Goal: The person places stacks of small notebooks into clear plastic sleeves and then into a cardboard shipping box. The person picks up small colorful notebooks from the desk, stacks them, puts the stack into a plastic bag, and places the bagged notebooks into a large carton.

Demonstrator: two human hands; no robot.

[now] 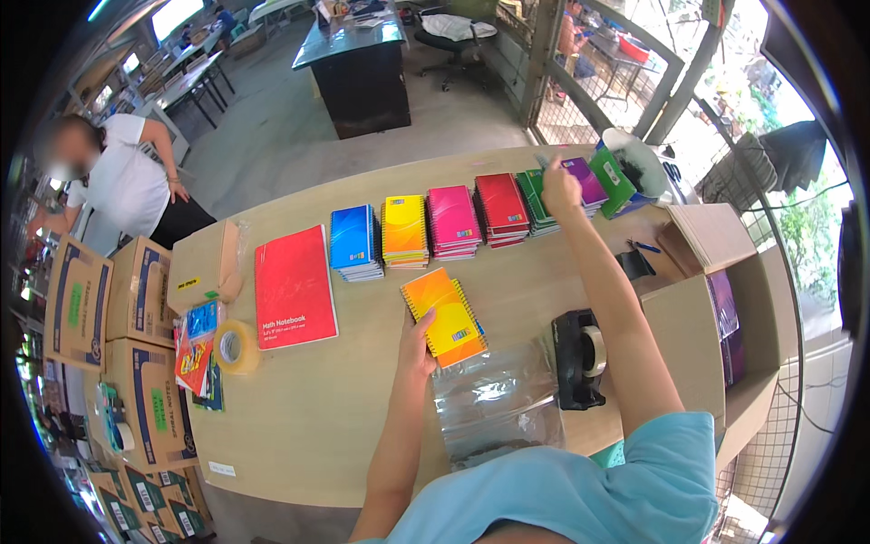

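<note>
My left hand (419, 346) grips yellow-orange spiral notebooks (444, 317), slightly fanned, above the near middle of the table. Beneath them lies a clear plastic bag (494, 403). Stretched to the far right, my right hand (564, 189) has curled fingers over the green notebook stack (536, 201), beside the purple notebooks (584, 181). A small greyish thing shows at its fingertips, too small to name. Left of these, a row holds blue notebooks (352, 238), yellow notebooks (405, 227), pink notebooks (452, 218) and red notebooks (501, 207).
A black tape dispenser (573, 363) stands under my right forearm. An open carton (689, 335) is at right, a bin (648, 168) at the far right corner. Left are a large red notebook (294, 286), a tape roll (237, 346) and stacked cartons (145, 299). A person (127, 172) stands beyond.
</note>
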